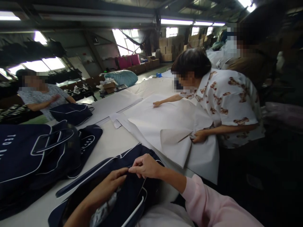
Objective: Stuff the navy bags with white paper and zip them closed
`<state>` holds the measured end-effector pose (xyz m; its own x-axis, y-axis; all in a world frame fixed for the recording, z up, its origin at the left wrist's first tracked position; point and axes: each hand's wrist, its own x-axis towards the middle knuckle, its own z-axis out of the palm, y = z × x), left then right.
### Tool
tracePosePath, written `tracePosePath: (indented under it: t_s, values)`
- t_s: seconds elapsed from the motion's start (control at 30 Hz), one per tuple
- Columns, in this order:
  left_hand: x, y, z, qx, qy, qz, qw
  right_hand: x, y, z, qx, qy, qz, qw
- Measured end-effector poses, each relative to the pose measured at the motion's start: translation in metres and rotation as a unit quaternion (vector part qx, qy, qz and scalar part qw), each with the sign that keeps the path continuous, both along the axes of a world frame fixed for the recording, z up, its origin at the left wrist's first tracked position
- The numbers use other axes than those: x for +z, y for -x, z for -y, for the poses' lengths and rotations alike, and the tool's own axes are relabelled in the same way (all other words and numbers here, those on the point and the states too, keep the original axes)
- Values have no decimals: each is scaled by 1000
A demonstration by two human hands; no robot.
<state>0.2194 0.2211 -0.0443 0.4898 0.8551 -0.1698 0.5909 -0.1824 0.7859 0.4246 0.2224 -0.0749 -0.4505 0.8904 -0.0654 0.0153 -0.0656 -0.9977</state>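
A navy travel bag (139,157) with white piping lies on the table in front of me, its mouth gaping and some pale crinkled stuffing (104,209) showing inside. My left hand (113,181) reaches across the opening, fingers bent together at the far edge of the mouth. Right beside it, my right hand (145,167) is closed in a pinch on the same edge of the bag. The fingertips of both hands nearly meet there. Whatever small part of the edge they grip is too small to make out.
More navy bags (26,151) lie stacked at left. A co-worker in a patterned shirt (227,104) bends over white sheets (163,116) on the table. Another person (44,94) stands across by a navy bag (71,113); a third stands at right. Cartons (171,47) fill the back.
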Motion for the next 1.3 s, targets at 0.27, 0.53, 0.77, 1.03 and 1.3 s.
tracePosePath:
  t_s: [0.27, 0.53, 0.77, 1.03, 1.3]
  values:
    - [8, -8, 15, 121, -115, -30, 986, -9, 22, -8, -45, -90, -5, 995]
    - [-11, -26, 9, 65, -211, -64, 973, -7, -5, -6, -60, -136, 48, 988]
    - [-9, -27, 16, 76, -288, -209, 931, -21, -39, -24, 26, -315, 212, 925]
    - [26, -24, 26, 69, -337, -388, 855, 14, 9, -39, 86, -521, 310, 791]
    - [18, 10, 39, 124, -412, -350, 832, 15, 44, -36, 105, -524, 334, 777]
